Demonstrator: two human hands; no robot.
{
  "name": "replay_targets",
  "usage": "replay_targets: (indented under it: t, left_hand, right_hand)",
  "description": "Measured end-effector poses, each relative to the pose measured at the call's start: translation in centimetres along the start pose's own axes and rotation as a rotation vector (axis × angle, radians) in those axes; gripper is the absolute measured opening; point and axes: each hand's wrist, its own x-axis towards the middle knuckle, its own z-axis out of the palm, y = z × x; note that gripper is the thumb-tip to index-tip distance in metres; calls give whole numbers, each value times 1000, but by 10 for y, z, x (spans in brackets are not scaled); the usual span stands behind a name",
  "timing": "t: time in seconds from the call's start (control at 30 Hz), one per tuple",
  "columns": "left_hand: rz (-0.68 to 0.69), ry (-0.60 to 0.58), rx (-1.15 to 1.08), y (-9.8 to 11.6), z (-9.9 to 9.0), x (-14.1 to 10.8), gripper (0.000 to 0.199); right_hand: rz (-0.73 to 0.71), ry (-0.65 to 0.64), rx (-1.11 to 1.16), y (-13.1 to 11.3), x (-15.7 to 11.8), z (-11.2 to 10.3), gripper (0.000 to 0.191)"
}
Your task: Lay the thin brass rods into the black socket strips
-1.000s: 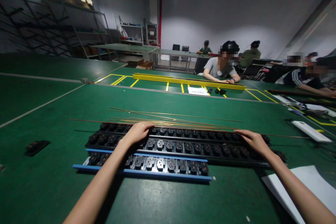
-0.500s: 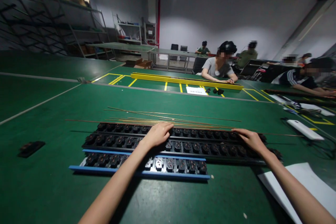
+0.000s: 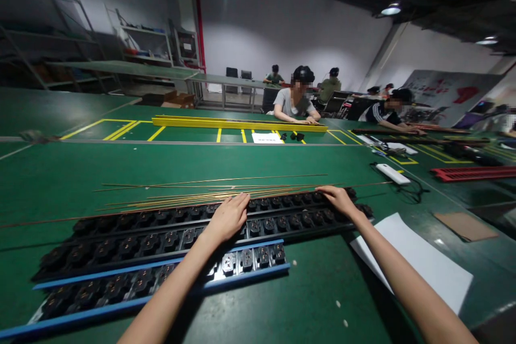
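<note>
1. I take the blue-edged strip (image 3: 258,274) as landmark. It lies on the green worktop (image 3: 314,290), nearest to the person, and carries a row of dark socket-like pieces.
2. Directly behind the blue-edged strip is the middle black strip (image 3: 282,234), and behind this one the rear black strip (image 3: 162,217). Both are filled with similar pieces and reach farther to the right than the blue-edged strip.
3. The long rod (image 3: 40,222) runs beyond the blue-edged strip, near the far edge of the rear black strip. Its left part goes out of the view. Several thin rods (image 3: 282,177) lie farther away, roughly lengthwise, and some of them cross.
4. The left hand (image 3: 228,219) is behind the blue-edged strip, over the black strips. Its fingers are bent and close together, at the far edge near the rods. I cannot tell whether its grip has hold of a rod.
5. The right hand (image 3: 342,201) is behind and to the right of the blue-edged strip, at the right part of the rear black strip. Its fingers are extended toward the rod line; how far its grip is closed, I cannot tell.
6. The white sheet (image 3: 419,266) lies to the right of the blue-edged strip, partly behind the right forearm.
</note>
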Motion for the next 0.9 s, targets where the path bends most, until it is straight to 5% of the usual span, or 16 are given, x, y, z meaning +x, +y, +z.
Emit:
replay_targets:
  t: [0.9]
  left_hand:
    - [-31, 51, -16, 1, 3, 3, 47]
  right_hand:
    - [21, 18, -27, -7, -7, 0, 33]
